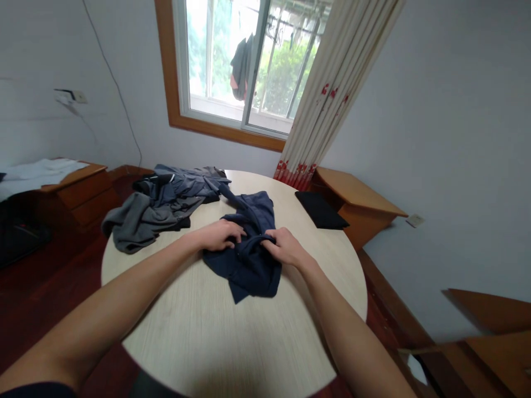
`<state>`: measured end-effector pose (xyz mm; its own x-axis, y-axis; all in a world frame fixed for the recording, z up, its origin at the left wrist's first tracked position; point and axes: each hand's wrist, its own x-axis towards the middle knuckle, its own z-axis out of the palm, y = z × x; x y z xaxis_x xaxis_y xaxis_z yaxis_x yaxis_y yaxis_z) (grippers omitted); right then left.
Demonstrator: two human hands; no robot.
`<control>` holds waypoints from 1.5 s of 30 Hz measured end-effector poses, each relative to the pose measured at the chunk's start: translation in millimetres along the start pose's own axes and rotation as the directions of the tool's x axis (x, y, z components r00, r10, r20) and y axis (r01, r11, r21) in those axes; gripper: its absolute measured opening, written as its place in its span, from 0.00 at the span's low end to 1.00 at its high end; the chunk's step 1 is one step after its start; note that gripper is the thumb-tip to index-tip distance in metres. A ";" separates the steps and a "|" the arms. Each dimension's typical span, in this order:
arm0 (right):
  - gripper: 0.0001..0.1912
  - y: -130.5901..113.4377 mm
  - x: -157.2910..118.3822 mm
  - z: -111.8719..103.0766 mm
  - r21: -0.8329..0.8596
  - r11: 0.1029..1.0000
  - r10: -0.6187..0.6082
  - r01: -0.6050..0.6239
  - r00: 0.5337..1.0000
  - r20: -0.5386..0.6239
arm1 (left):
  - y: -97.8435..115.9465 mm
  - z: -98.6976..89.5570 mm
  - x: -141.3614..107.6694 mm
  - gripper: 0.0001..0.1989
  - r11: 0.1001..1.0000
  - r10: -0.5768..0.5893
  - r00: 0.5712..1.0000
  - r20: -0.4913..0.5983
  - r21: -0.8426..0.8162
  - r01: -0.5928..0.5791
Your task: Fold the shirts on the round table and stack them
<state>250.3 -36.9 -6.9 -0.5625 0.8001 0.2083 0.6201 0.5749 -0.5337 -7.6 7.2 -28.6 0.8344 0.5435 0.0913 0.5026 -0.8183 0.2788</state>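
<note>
A crumpled dark navy garment point(257, 273) lies on the round pale table point(199, 326), with a strip of it stretching toward the far left. My left hand point(222, 235) is on its left part, fingers curled into the cloth with the thumb below. My right hand point(284, 246) pinches a raised fold or edge near the garment's middle right. Folds hide the fingertips of both hands in part. What kind of garment it is I cannot tell.
A loose heap of grey and dark clothes point(166, 207) covers the table's far left. A flat, folded black cloth point(321, 210) lies at the right edge. Beyond stand a wooden cabinet point(359, 190), a curtain point(327, 94) and a window. Another wooden desk point(89, 193) is at the left.
</note>
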 end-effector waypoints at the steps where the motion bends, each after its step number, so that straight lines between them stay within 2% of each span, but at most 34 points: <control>1: 0.17 -10.9 -1.9 3.0 0.090 0.996 0.003 -0.010 0.997 0.075 | -7.6 -1.5 -2.4 0.11 0.995 -0.079 0.997 -0.003 0.068 0.079; 2: 0.17 -21.1 -3.6 6.9 0.201 0.980 -0.028 -0.010 0.983 0.183 | -14.7 -2.9 -5.0 0.11 0.979 -0.154 0.988 -0.013 0.131 0.155; 4: 0.17 -35.8 -6.3 14.3 0.434 0.901 -0.186 -0.003 0.901 0.393 | -24.8 -5.5 -10.4 0.12 0.936 -0.264 0.962 -0.063 0.225 0.272; 5: 0.20 -38.5 -7.2 16.3 0.520 0.854 -0.267 -0.002 0.857 0.441 | -27.2 -7.1 -12.9 0.12 0.915 -0.299 0.948 -0.106 0.252 0.316; 6: 0.24 -37.4 -7.7 16.4 0.566 0.824 -0.313 0.008 0.840 0.443 | -27.9 -9.2 -15.2 0.13 0.895 -0.326 0.932 -0.156 0.267 0.358; 7: 0.27 -32.3 -7.9 14.5 0.566 0.824 -0.312 0.032 0.859 0.406 | -27.3 -12.0 -17.4 0.15 0.874 -0.358 0.911 -0.205 0.270 0.405; 8: 0.28 -23.3 -8.0 10.7 0.515 0.855 -0.266 0.057 0.901 0.343 | -25.7 -15.5 -19.4 0.17 0.847 -0.407 0.879 -0.248 0.258 0.465; 10: 0.28 3.6 -8.2 0.2 0.302 0.953 -0.097 0.038 0.979 0.180 | -21.4 -24.6 -23.9 0.21 0.768 -0.555 0.786 -0.274 0.195 0.610; 12: 0.31 34.3 -8.7 -9.7 0.104 0.993 0.049 -0.058 0.995 0.086 | -18.1 -35.1 -29.6 0.25 0.666 -0.706 0.679 -0.204 0.136 0.733; 13: 0.32 47.9 -8.9 -12.7 0.047 0.994 0.094 -0.097 0.993 0.076 | -17.3 -39.9 -33.0 0.27 0.629 -0.756 0.640 -0.133 0.118 0.768; 14: 0.32 58.8 -9.0 -14.2 0.018 0.992 0.123 -0.125 0.989 0.086 | -17.1 -44.0 -36.6 0.28 0.614 -0.783 0.621 -0.046 0.107 0.782; 16: 0.30 70.7 -8.3 -12.5 0.012 0.988 0.153 -0.156 0.979 0.135 | -17.5 -48.9 -43.5 0.26 0.633 -0.774 0.622 0.119 0.087 0.770; 18: 0.28 70.1 -6.3 -6.5 0.023 0.984 0.171 -0.178 0.967 0.188 | -18.1 -48.9 -47.8 0.22 0.658 -0.747 0.633 0.203 0.085 0.748; 22: 0.32 49.7 -0.1 9.5 -0.007 0.990 0.139 -0.140 0.966 0.218 | -14.5 -41.1 -44.4 0.17 0.684 -0.728 0.658 0.189 0.147 0.715; 25: 0.24 36.9 5.4 18.9 -0.016 0.998 0.067 -0.065 0.968 0.244 | -7.2 -36.8 -35.6 0.09 0.758 -0.648 0.725 0.234 0.104 0.644; 26: 0.20 35.4 7.0 19.7 -0.009 0.999 0.051 -0.050 0.965 0.257 | -4.5 -36.3 -32.9 0.07 0.771 -0.634 0.745 0.209 0.100 0.629; 27: 0.16 35.6 8.1 18.3 -0.004 0.999 0.051 -0.051 0.967 0.251 | -1.8 -36.2 -30.5 0.06 0.772 -0.636 0.761 0.131 0.107 0.627; 28: 0.13 37.7 8.5 14.5 -0.007 0.997 0.073 -0.074 0.976 0.207 | 0.4 -36.4 -28.7 0.05 0.764 -0.639 0.769 -0.004 0.117 0.635; 29: 0.11 41.8 8.1 8.1 -0.017 0.993 0.122 -0.121 0.986 0.110 | 2.1 -36.9 -27.5 0.06 0.751 -0.626 0.758 -0.181 0.120 0.649; 30: 0.10 47.7 6.6 -0.5 -0.030 0.981 0.192 -0.194 0.980 -0.050 | 3.1 -37.3 -26.7 0.07 0.743 -0.586 0.721 -0.370 0.110 0.660; 31: 0.11 55.0 4.2 -10.6 -0.030 0.959 0.265 -0.281 0.931 -0.251 | 3.2 -37.8 -26.5 0.09 0.745 -0.523 0.662 -0.538 0.088 0.661; 32: 0.13 63.5 1.0 -21.2 -0.011 0.930 0.324 -0.368 0.832 -0.451 | 2.6 -38.1 -26.5 0.12 0.758 -0.459 0.599 -0.656 0.063 0.649; 33: 0.16 72.5 -2.8 -31.2 0.026 0.897 0.366 -0.440 0.711 -0.601 | 1.5 -38.1 -26.8 0.13 0.775 -0.412 0.552 -0.725 0.040 0.631; 34: 0.19 81.4 -6.9 -39.5 0.062 0.867 0.400 -0.494 0.617 -0.678 | 0.1 -37.7 -26.9 0.14 0.792 -0.391 0.529 -0.753 0.019 0.611; 35: 0.23 89.7 -10.8 -45.5 0.087 0.839 0.433 -0.538 0.560 -0.706 | -1.2 -36.8 -26.9 0.14 0.806 -0.389 0.529 -0.754 -0.001 0.592; 36: 0.25 96.9 -14.2 -48.8 0.094 0.816 0.466 -0.571 0.552 -0.692 | -2.0 -35.3 -26.4 0.14 0.817 -0.401 0.547 -0.735 -0.017 0.577; 37: 0.28 102.7 -16.7 -49.5 0.081 0.799 0.496 -0.595 0.577 -0.649 | -2.1 -33.2 -25.4 0.14 0.823 -0.422 0.576 -0.700 -0.030 0.567; 40: 0.29 110.3 -18.9 -42.8 -0.013 0.793 0.538 -0.609 0.710 -0.454 | 3.8 -22.2 -19.0 0.16 0.844 -0.458 0.685 -0.567 -0.036 0.535; 43: 0.22 106.1 -17.6 -37.5 -0.080 0.824 0.517 -0.561 0.802 -0.300 | 13.8 -3.0 -8.7 0.21 0.914 -0.342 0.822 -0.455 0.041 0.403; 45: 0.20 100.4 -18.7 -38.7 -0.085 0.856 0.481 -0.511 0.845 -0.234 | 17.8 12.3 -0.7 0.26 0.939 -0.262 0.886 -0.382 0.111 0.326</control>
<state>344.2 12.5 -32.6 -0.0490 0.9927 0.1106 0.8641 0.0976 -0.4937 3.6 -10.1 -35.5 0.5212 0.7675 0.3733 0.7688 -0.6121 0.1850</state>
